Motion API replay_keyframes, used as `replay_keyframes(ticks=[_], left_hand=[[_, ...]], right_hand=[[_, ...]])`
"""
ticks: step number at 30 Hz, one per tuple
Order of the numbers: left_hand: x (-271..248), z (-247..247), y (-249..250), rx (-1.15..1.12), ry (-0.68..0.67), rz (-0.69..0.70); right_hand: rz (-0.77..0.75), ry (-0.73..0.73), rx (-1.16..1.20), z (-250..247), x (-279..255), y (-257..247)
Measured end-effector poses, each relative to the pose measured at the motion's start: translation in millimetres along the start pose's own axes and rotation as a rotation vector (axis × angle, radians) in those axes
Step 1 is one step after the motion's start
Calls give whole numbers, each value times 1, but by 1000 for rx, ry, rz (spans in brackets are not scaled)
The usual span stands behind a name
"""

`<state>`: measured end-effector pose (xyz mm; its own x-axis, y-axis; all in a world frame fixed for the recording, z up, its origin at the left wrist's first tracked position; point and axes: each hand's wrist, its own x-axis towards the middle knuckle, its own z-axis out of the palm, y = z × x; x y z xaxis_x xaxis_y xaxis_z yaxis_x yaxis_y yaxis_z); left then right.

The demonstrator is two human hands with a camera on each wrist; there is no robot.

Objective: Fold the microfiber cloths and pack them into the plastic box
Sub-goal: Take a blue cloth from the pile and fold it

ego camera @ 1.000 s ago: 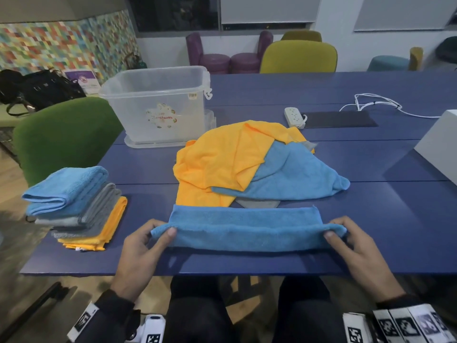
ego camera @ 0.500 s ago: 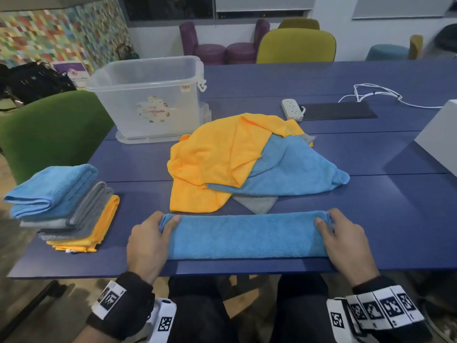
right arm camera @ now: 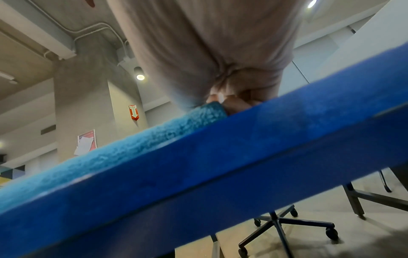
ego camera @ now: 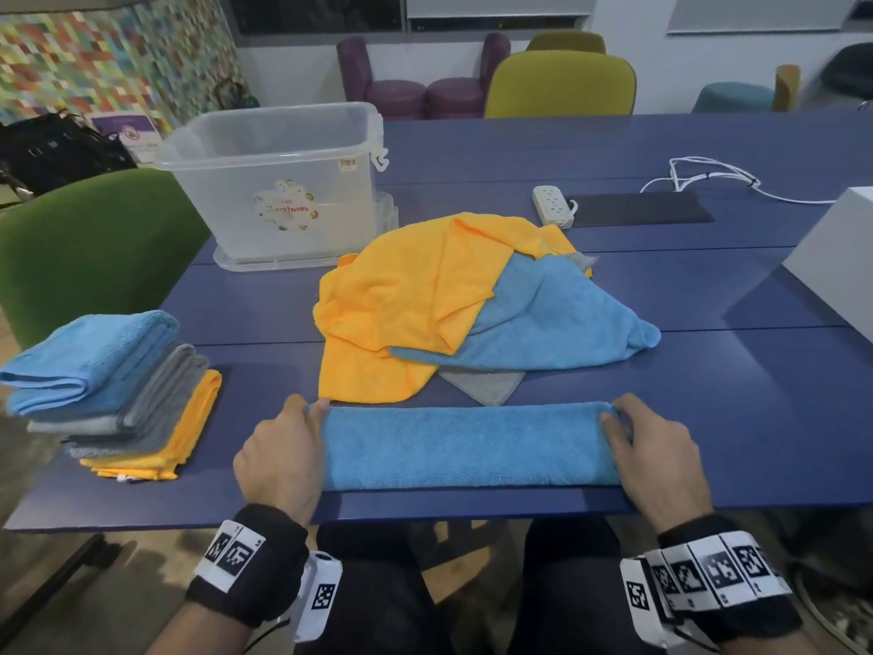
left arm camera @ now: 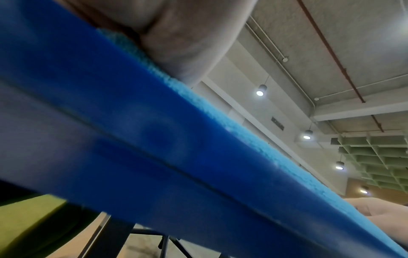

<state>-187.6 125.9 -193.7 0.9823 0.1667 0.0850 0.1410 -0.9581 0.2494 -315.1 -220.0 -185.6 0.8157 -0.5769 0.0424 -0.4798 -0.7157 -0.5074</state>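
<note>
The blue microfiber cloth lies as a long, flat folded strip along the near edge of the blue table, straight across in front of the person. A second ago it was still held up off the surface, its front layer hanging in the air; half a second ago it was already laid down, and since then it has hardly shifted.

The left hand sits at the strip's left end, fingers curled over the cloth's edge and pinching it at the far corner. The right hand mirrors it at the right end, fingertips tucked onto the cloth; the right wrist view shows the fingers curled round the rolled end of the blue cloth. Both hands have come forward and down from their lifted pose of a second ago.

Just behind the strip lies the loose heap: an orange cloth draped over a blue cloth, with a grey cloth corner poking out beneath. To the left, near the table edge, stands the stack of folded cloths, blue on grey on orange. The clear plastic box stands open at the far left, behind the heap. A white power strip lies further back.
</note>
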Motion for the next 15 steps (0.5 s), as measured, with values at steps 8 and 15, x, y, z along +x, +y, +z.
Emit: replay_keyframes(ticks=[8, 15], left_hand=[[3, -3, 8, 122, -14, -13], [0, -4, -1, 23, 24, -33]], right_hand=[[77, -20, -93, 0, 1, -10], [123, -40, -89, -1, 2, -12]])
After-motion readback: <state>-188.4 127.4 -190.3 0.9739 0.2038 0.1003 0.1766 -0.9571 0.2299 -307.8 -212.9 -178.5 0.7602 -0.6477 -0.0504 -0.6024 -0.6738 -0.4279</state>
